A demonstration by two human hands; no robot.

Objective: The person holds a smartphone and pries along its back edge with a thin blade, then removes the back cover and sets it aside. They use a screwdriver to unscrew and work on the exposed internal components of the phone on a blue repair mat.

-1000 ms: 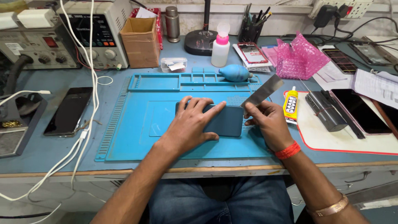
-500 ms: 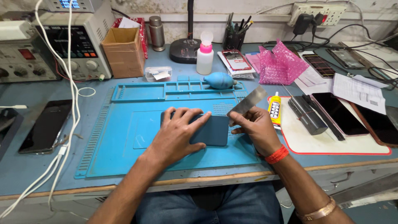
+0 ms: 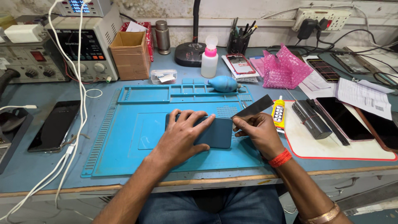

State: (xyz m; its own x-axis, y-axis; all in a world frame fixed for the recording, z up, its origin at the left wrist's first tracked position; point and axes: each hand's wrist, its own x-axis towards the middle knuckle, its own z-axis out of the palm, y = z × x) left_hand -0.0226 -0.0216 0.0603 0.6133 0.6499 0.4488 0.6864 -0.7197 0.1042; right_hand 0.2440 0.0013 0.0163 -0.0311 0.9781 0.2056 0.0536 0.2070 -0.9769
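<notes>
**Blade at the phone's edge, case still shut**

Our left hand (image 3: pixel 182 135) lies flat with fingers spread over a blue-backed phone (image 3: pixel 217 132), pressing it down rather than gripping it. Our right hand (image 3: pixel 257 130) pinches a thin metal blade (image 3: pixel 253 107) between thumb and fingertips, fingers closed tight around its lower end, with the free end slanting up and away to the right. The lower tip sits just at the phone's right edge (we cannot tell whether it has slipped into the seam, as the fingers hide that spot).

The phone lies face down near the middle of the blue work mat (image 3: pixel 124 149), and as far as we can judge it is whole: no gap shows along the back, and no loose cover or screws lie beside it. So we take the prying as barely begun, with the separating of the back all left to do.

Further out, a tube of glue (image 3: pixel 278 114) lies just right of the blade, a blue air blower (image 3: pixel 223 84) rests at the mat's top, and a pump bottle (image 3: pixel 209 62) stands behind it. A dark phone (image 3: pixel 54 126) lies well apart on the left.
</notes>
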